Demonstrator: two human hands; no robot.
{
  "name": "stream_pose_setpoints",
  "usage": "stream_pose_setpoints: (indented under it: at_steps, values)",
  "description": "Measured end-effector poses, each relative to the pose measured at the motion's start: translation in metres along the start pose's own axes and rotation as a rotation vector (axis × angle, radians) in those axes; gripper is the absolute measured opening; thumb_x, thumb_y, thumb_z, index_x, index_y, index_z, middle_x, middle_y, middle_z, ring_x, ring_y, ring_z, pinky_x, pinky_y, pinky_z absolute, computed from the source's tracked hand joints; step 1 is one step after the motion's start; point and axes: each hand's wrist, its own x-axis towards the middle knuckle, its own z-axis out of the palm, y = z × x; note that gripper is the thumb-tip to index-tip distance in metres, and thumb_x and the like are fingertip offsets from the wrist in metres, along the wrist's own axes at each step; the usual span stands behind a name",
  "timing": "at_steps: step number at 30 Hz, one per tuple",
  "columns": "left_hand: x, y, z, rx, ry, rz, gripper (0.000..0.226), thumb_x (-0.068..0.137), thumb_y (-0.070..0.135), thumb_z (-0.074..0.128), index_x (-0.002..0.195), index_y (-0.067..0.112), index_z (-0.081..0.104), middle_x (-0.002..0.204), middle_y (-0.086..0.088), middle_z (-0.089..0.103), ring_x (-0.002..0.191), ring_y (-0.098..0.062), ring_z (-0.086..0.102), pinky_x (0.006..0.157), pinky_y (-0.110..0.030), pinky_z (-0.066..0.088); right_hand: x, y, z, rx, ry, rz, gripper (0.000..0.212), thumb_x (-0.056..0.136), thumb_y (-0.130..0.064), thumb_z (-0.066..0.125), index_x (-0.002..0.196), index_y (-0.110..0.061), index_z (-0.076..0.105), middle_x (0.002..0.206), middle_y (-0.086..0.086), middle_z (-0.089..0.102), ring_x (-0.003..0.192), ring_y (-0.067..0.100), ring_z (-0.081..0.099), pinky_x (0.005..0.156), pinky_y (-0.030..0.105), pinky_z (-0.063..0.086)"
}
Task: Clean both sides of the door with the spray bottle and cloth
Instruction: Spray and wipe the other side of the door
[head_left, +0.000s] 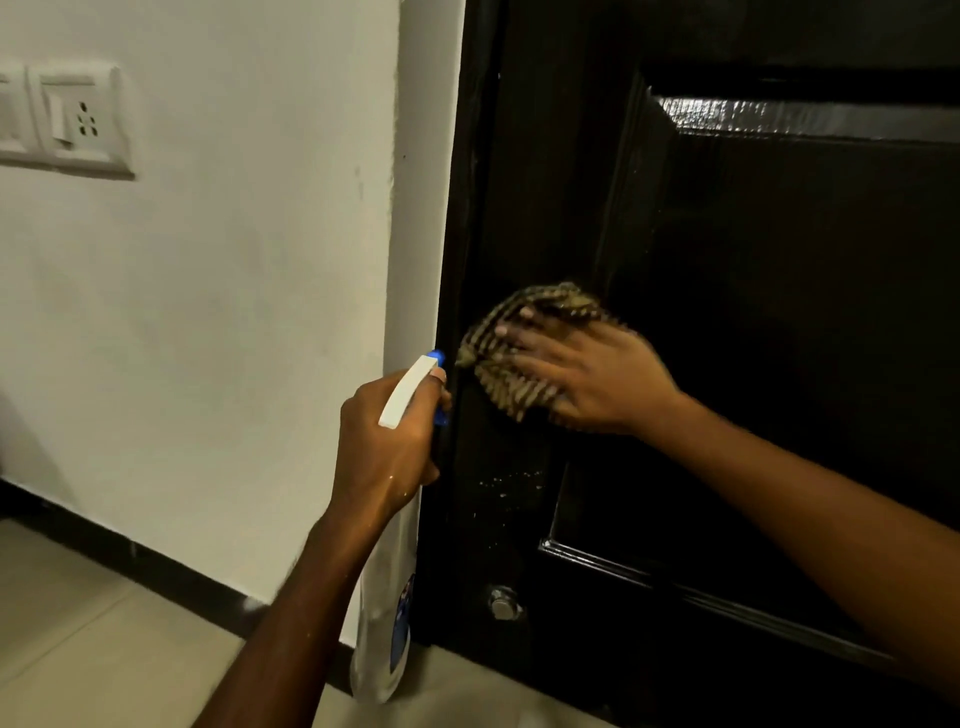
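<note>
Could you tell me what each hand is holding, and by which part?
Left hand grips the spray bottle by its neck; right hand presses flat on the cloth.

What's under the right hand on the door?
The striped cloth, pressed flat on the door by the right hand. The door surface beneath the cloth is covered.

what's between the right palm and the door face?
Head view: the striped cloth lies between the right hand and the dark door, pressed flat under the spread fingers. Nothing else shows there.
</note>
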Motion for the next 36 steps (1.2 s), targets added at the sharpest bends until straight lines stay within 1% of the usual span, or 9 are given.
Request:
stream_pose_setpoints:
  at_steps: [3,6,11,16,20,23,28,31,36]
  values:
    - [-0.005,-0.01,0.003,-0.018,-0.026,-0.046,0.03,0.099,0.026,0.051,0.1,0.003,0.069,0.086,-0.01,0.069,0.045,-0.013,0.061,0.045,-0.015,0.05,0.021,0.027,-0.024,-0.01,0.049,0.267,0.061,0.102,-0.053,0.028,0.16,-0.033,0.025,0.168,-0.005,0.017,0.155,0.02,0.013,0.12,0.039,0.018]
    - [-0.01,-0.021,0.005,-0.036,-0.045,-0.08,0.033,0.098,0.025,0.052,0.11,-0.001,0.067,0.095,-0.015,0.069,0.046,-0.015,0.062,0.046,-0.015,0.051,0.04,0.008,-0.026,0.018,0.066,0.435,0.062,0.103,-0.054,0.024,0.161,-0.031,0.02,0.169,-0.002,0.013,0.156,0.024,0.007,0.124,0.043,0.008]
    - [-0.022,-0.038,0.008,-0.015,-0.065,-0.01,0.036,0.097,0.031,0.052,0.106,0.001,0.069,0.092,-0.013,0.071,0.048,-0.01,0.064,0.046,-0.014,0.05,0.018,-0.054,0.006,0.05,-0.035,0.234,0.068,0.1,-0.051,0.036,0.161,-0.029,0.018,0.17,0.0,0.009,0.156,0.024,0.007,0.122,0.044,0.014]
    - [-0.035,-0.061,0.013,-0.047,-0.116,0.009,0.062,0.077,0.051,0.05,0.109,0.001,0.068,0.088,-0.012,0.07,0.052,-0.007,0.064,0.048,-0.011,0.048,-0.044,-0.093,0.024,0.08,-0.067,0.088,0.063,0.102,-0.056,0.03,0.16,-0.031,0.026,0.168,-0.006,0.016,0.155,0.018,0.014,0.116,0.037,0.021]
    - [-0.046,-0.081,0.02,-0.047,-0.165,-0.016,0.052,0.078,0.049,0.051,0.101,0.006,0.069,0.079,-0.006,0.068,0.05,-0.008,0.062,0.046,-0.012,0.047,-0.076,-0.081,0.009,0.07,-0.018,0.309,0.065,0.098,-0.051,0.042,0.158,-0.033,0.029,0.167,-0.008,0.018,0.154,0.015,0.014,0.107,0.036,0.028]
    - [-0.052,-0.101,0.024,-0.027,-0.183,-0.066,0.042,0.081,0.053,0.056,0.095,0.016,0.067,0.078,-0.001,0.067,0.058,-0.014,0.064,0.048,-0.013,0.049,-0.078,-0.07,0.0,0.087,-0.019,0.525,0.07,0.094,-0.045,0.047,0.159,-0.032,0.026,0.168,-0.006,0.016,0.156,0.019,0.009,0.12,0.038,0.013]
    - [-0.051,-0.135,0.028,0.008,-0.205,-0.154,0.059,0.078,0.056,0.056,0.107,0.005,0.068,0.087,-0.011,0.069,0.062,-0.025,0.065,0.045,-0.015,0.045,-0.045,-0.083,-0.004,0.152,0.013,0.719,0.069,0.096,-0.041,0.042,0.161,-0.033,0.02,0.169,-0.002,0.012,0.156,0.024,0.007,0.125,0.04,0.003]
    - [-0.05,-0.143,0.026,-0.002,-0.202,-0.167,0.058,0.08,0.055,0.062,0.109,0.004,0.066,0.091,-0.013,0.069,0.069,-0.027,0.067,0.046,-0.014,0.046,-0.024,-0.094,-0.004,0.16,0.019,0.73,0.071,0.096,-0.042,0.042,0.161,-0.032,0.017,0.169,0.001,0.011,0.156,0.028,0.007,0.125,0.042,0.003]
    - [-0.056,-0.141,0.013,-0.009,-0.11,-0.127,0.038,0.086,0.037,0.058,0.109,0.007,0.062,0.082,0.004,0.062,0.064,0.002,0.065,0.054,-0.006,0.048,-0.009,-0.138,0.018,0.175,-0.047,0.543,0.075,0.095,-0.047,0.043,0.162,-0.031,0.012,0.17,-0.001,0.006,0.156,0.025,0.003,0.124,0.042,0.003]
